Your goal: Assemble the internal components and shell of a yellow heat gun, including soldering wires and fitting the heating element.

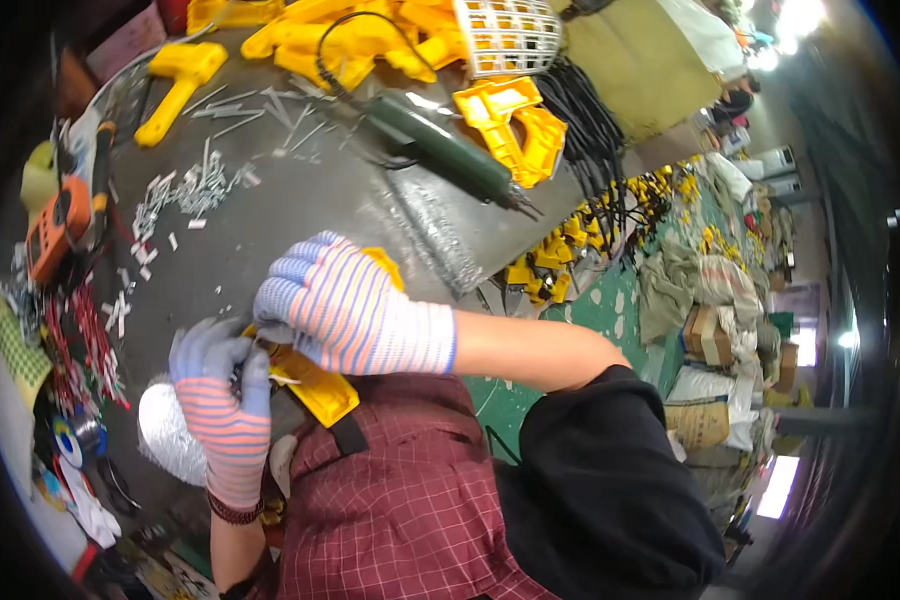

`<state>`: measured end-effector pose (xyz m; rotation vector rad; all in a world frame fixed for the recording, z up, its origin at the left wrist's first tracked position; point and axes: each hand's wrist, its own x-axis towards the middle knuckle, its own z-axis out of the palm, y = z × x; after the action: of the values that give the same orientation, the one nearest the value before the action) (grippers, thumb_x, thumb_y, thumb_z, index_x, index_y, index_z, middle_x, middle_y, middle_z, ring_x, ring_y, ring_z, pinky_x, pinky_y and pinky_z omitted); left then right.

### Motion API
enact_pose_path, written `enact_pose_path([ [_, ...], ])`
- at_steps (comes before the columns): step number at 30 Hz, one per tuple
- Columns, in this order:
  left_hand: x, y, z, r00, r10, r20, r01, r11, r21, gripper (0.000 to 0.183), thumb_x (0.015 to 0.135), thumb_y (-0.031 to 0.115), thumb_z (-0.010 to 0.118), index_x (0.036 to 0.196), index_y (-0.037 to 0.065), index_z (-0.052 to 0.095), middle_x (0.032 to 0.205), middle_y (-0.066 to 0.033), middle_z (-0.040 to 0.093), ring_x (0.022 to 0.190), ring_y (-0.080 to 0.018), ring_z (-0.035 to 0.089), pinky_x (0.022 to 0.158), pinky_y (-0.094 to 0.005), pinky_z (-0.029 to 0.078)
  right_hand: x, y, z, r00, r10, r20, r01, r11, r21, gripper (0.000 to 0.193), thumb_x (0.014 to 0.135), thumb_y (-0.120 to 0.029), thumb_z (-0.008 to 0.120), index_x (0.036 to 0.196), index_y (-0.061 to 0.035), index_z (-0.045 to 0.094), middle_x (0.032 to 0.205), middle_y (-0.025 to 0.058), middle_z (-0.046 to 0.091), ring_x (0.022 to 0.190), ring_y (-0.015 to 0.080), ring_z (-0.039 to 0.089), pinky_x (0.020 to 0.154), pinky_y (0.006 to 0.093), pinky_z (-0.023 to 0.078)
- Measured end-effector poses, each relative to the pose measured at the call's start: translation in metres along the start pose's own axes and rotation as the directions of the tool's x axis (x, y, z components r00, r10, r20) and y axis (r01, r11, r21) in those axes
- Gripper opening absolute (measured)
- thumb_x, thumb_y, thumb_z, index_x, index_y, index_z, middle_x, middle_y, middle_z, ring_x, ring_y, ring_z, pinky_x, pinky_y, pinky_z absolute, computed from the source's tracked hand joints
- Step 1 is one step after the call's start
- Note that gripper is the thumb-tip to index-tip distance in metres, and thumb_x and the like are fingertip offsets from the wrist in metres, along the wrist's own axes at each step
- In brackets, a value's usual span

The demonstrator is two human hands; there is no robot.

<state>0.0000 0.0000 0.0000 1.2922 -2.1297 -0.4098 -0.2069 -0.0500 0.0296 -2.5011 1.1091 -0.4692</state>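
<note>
Both my hands wear striped knit gloves and meet over a yellow plastic tool housing (322,392) near the table's front edge. My left hand (220,390) is closed around the housing's left end, thumb on the near side. Across the top of it comes my right hand (345,310), its fingers bent together at that same end. What those fingertips pinch, if anything, is hidden behind the glove. Another yellow piece (382,265) shows just past the right hand. A small white bit lies in the housing beside my left thumb.
A dark green power screwdriver (440,145) lies at the back, near yellow housings (515,125) and a white basket (510,38). Metal pins (195,190) are scattered at left, beside an orange meter (58,230) and red wires (80,340). Black cables (585,120) hang at the right edge.
</note>
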Motion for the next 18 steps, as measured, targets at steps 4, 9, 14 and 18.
enact_pose_path([
  [4, -0.003, 0.028, 0.012, 0.995, -0.101, 0.025, 0.102, 0.994, -0.05, 0.037, 0.079, 0.012, 0.067, 0.114, 0.003, 0.057, 0.118, -0.0186, 0.059, 0.111, -0.0386, 0.053, 0.1, -0.0498, 0.04, -0.033, 0.031, -0.031, 0.982, 0.005, -0.188, 0.022, 0.99, 0.142, 0.028, 0.082, -0.028, 0.073, 0.103, -0.011, 0.067, 0.098, 0.0138, 0.065, 0.092, 0.031, 0.063, 0.085, 0.0409, 0.049],
  [9, -0.004, 0.025, -0.015, 0.985, 0.005, 0.171, -0.05, 0.964, 0.263, 0.07, 0.074, 0.043, 0.074, 0.127, 0.002, 0.054, 0.125, -0.017, 0.055, 0.116, -0.0369, 0.05, 0.103, -0.0489, 0.036, -0.095, 0.183, -0.119, 0.453, 0.593, -0.666, -0.275, 0.804, 0.528, 0.025, 0.087, -0.006, 0.064, 0.112, -0.0046, 0.065, 0.099, 0.0104, 0.068, 0.088, 0.018, 0.064, 0.084, 0.0296, 0.051],
  [14, -0.018, 0.013, -0.009, 0.976, -0.087, 0.201, 0.023, 0.954, 0.299, 0.08, 0.07, 0.045, 0.077, 0.133, 0.003, 0.05, 0.126, -0.0144, 0.055, 0.113, -0.0348, 0.051, 0.101, -0.0472, 0.037, -0.181, 0.327, -0.185, 0.312, 0.883, -0.351, -0.948, 0.261, -0.185, 0.055, 0.085, -0.04, 0.062, 0.132, -0.0104, 0.059, 0.134, 0.0146, 0.059, 0.124, 0.0284, 0.056, 0.105, 0.0374, 0.042],
  [18, -0.033, -0.006, -0.017, 0.98, -0.122, 0.159, 0.074, 0.957, 0.28, 0.081, 0.07, 0.044, 0.078, 0.135, 0.004, 0.049, 0.124, -0.0148, 0.055, 0.11, -0.0348, 0.051, 0.099, -0.0467, 0.038, -0.182, 0.34, -0.196, 0.361, 0.913, -0.188, -0.924, 0.323, -0.207, 0.06, 0.08, -0.039, 0.069, 0.131, -0.0083, 0.059, 0.132, 0.0169, 0.06, 0.123, 0.029, 0.056, 0.104, 0.0372, 0.042],
])
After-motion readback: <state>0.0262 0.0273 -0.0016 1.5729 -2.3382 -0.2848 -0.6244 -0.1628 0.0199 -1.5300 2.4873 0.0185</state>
